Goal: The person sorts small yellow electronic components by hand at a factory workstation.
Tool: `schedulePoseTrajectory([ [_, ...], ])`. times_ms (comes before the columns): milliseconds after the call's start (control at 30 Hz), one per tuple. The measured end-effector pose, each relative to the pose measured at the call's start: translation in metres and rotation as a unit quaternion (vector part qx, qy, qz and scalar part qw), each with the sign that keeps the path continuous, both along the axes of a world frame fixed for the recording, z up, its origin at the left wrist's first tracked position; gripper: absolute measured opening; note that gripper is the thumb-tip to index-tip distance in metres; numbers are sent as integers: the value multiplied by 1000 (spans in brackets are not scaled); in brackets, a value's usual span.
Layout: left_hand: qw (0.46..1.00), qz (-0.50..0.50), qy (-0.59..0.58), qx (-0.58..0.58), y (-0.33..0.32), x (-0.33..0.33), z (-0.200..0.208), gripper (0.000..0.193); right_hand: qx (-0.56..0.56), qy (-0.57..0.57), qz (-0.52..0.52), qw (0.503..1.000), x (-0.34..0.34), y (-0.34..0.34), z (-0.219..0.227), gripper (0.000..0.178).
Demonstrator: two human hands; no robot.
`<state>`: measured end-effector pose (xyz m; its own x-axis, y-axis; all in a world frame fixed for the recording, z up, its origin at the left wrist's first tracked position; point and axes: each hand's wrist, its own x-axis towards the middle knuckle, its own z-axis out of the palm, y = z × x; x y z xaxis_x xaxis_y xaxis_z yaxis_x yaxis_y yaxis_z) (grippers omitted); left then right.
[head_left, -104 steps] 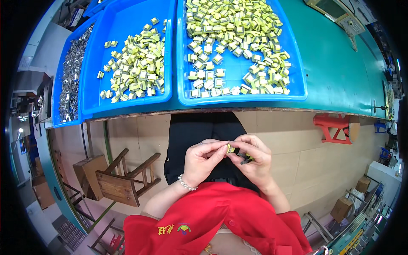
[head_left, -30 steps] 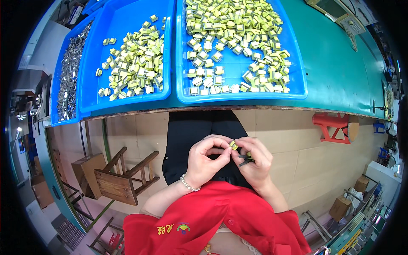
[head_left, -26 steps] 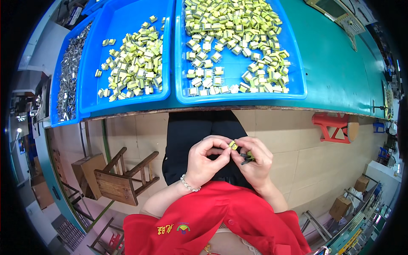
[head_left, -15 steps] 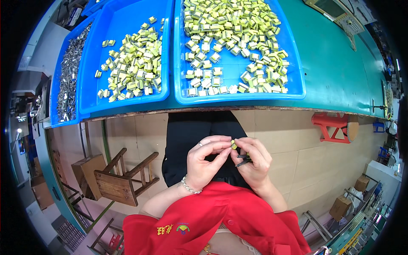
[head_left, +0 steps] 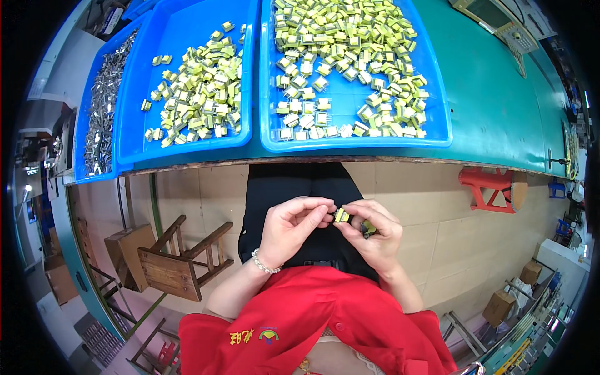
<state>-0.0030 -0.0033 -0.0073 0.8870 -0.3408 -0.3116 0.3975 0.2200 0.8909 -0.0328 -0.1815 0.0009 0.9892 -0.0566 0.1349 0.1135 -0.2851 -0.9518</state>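
Note:
Above my lap, my right hand (head_left: 376,240) pinches a small yellow-and-dark transformer (head_left: 341,215) between thumb and fingertips. A second yellow-and-dark piece (head_left: 369,229) is tucked in the same hand, mostly covered by the fingers. My left hand (head_left: 290,226) is beside the transformer on its left, thumb and forefinger pressed together. Whatever those fingertips hold, if anything, is too small to make out. Beyond my hands, on the bench, several similar transformers lie loose in a blue middle tray (head_left: 140,134) and a blue right tray (head_left: 356,145).
A narrow blue tray (head_left: 80,147) of small metal parts (head_left: 103,106) stands at the left of the green bench (head_left: 487,119). The bench's front edge runs between trays and lap. A wooden stool (head_left: 172,275) is at left, a red stool (head_left: 487,187) at right.
My left hand has drawn slightly left, away from the transformer it was touching. The transformer, now more exposed, stays in my right fingertips. The view has shifted a little.

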Motion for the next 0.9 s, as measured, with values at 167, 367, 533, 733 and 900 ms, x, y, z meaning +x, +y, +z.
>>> schedulePoseTrajectory([
  [167,996,-75,-30,23,8,5,-4,17,35,17,28,999,0,0,1,27],
  [367,995,-93,-34,24,11,7,-5,16,29,20,44,998,0,-1,1,27],
  [533,994,-105,-25,24,11,8,-2,16,-8,4,44,999,-1,-1,2,28],
  [733,991,-129,-4,38,13,11,1,15,-44,-1,83,996,0,-5,3,33],
  [900,988,-147,15,50,13,11,1,14,-53,-6,94,994,0,-6,3,31],
])
